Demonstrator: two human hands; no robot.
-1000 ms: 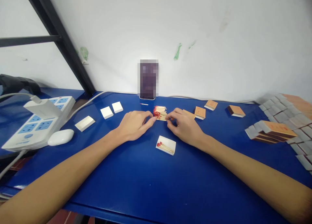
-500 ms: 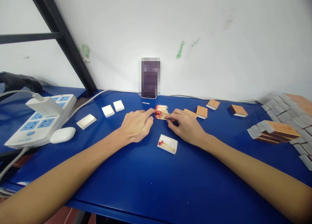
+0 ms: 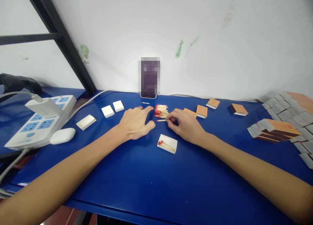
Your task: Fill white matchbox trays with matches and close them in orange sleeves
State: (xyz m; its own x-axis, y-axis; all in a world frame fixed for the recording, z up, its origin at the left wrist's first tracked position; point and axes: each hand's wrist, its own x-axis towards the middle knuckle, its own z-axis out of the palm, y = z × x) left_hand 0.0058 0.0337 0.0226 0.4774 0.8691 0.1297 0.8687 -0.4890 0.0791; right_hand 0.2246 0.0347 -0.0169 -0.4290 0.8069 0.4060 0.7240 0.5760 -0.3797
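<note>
A pile of red-headed matches (image 3: 161, 111) lies on the blue table, between my two hands. My right hand (image 3: 184, 124) pinches the tail end of a single match (image 3: 160, 120), which is drawn just in front of the pile with its red head pointing left. To the left of the pile, my left hand (image 3: 137, 123) is open, thumb and index finger apart and nothing between them. Nearer to me sits a white matchbox tray (image 3: 172, 142) with several matches in it. One loose match (image 3: 145, 103) lies behind, below the phone.
A phone (image 3: 149, 78) leans on the wall. White trays (image 3: 108, 111) lie at left, beside an earbud case (image 3: 62, 136) and a power strip (image 3: 40, 127). Orange matchboxes (image 3: 201, 111) lie at right, with a stacked group (image 3: 275, 130) and many more boxes (image 3: 288, 115) beyond.
My left thumb and index finger have spread apart, away from the pile. My right hand now holds one match separated from the pile's front edge.
</note>
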